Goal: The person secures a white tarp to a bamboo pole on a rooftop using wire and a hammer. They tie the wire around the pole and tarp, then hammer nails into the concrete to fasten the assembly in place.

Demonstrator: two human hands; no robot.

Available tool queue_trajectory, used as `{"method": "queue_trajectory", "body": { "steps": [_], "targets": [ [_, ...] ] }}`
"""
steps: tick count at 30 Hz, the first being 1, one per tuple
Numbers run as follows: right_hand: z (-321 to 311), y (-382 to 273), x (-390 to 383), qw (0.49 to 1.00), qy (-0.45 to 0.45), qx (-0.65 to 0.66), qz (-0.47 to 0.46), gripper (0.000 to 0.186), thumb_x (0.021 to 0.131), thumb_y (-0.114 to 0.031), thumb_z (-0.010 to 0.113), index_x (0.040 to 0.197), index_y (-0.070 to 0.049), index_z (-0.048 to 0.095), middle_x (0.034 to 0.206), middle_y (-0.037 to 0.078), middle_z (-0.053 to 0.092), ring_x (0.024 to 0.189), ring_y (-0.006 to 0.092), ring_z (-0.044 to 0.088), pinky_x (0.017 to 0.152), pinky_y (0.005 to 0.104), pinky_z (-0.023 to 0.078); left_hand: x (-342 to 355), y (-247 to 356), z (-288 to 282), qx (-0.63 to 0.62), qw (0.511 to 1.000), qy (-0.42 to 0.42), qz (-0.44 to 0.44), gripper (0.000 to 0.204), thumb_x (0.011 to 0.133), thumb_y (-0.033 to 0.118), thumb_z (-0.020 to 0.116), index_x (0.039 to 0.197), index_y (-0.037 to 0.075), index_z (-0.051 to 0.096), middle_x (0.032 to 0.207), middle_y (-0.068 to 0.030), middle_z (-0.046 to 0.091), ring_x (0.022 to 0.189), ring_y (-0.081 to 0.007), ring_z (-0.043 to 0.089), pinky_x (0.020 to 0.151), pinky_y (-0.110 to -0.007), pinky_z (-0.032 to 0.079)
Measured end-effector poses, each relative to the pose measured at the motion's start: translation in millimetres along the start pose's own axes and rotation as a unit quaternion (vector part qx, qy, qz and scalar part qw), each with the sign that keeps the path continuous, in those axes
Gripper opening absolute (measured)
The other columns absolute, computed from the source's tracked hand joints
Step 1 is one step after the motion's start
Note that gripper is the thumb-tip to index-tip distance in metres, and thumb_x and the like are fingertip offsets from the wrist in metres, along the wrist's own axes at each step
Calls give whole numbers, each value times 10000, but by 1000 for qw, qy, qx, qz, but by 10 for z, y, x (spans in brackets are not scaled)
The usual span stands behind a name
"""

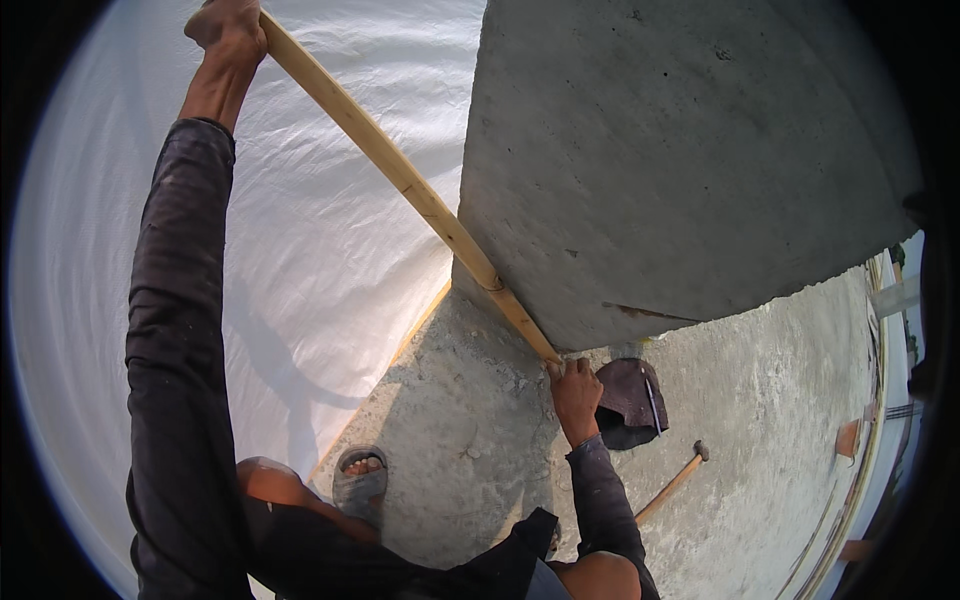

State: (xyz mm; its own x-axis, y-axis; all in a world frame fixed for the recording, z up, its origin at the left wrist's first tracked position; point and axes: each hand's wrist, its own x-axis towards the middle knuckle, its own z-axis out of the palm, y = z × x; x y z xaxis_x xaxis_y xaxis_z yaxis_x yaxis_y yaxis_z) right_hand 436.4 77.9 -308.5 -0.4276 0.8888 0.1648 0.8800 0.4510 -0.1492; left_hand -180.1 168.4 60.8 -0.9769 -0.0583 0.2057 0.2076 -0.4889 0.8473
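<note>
Head view: long wooden batten (400, 175) runs along the corner edge of the concrete column (680, 160). Left hand (228, 28) clamped round its top end, right hand (575, 390) gripping the bottom end, likely to keep it flush against the edge. White sheet (300, 230) behind. Hammer (672, 485) and dark cloth (625, 400) lie on the concrete floor (760, 440), just beside the right hand.

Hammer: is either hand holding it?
No: the hammer lies on the concrete floor while both hands grip the wooden strip.
</note>
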Motion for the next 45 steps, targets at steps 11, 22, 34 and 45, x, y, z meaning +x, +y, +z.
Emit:
{"method": "queue_trajectory", "body": {
  "steps": [11, 22, 34, 45],
  "targets": [
    [353, 164, -10, 999, -23, 27, -16, 393, 928, -379, 726, 845, 3, 688, 789, 199, 688, 639, 368, 689, 563, 461, 535, 235, -120, -123, 57, 997, -54, 15, 202, 770, -8, 772, 826, -25, 579, 651, -47, 546, 477, -135, 516, 456, -307, 455],
    [304, 16, 62, 989, -86, 92, 78, 409, 901, -388, 746, 781, 1, 712, 749, 210, 692, 644, 394, 685, 590, 471, 529, 416, -350, -207, 18, 993, -115, 8, 209, 785, -8, 755, 796, 14, 547, 637, -30, 517, 462, -125, 501, 464, -309, 456],
    [417, -531, -212, 973, -172, 107, 106, 236, 898, -272, 665, 895, -50, 745, 955, 171, 724, 842, 379, 715, 723, 496, 554, -33, -248, -134, -1, 991, -110, 73, 300, 759, 96, 807, 891, -82, 604, 786, -66, 562, 678, -157, 558, 675, -344, 491],
    [489, -657, -127, 965, -206, 73, 143, 335, 858, -292, 640, 984, 13, 698, 973, 220, 724, 875, 424, 714, 739, 558, 541, -513, 23, -93, 48, 991, -86, 91, 585, 757, 228, 784, 1114, -205, 617, 1044, -236, 651, 956, -302, 661, 930, -411, 528]
  ]
}}
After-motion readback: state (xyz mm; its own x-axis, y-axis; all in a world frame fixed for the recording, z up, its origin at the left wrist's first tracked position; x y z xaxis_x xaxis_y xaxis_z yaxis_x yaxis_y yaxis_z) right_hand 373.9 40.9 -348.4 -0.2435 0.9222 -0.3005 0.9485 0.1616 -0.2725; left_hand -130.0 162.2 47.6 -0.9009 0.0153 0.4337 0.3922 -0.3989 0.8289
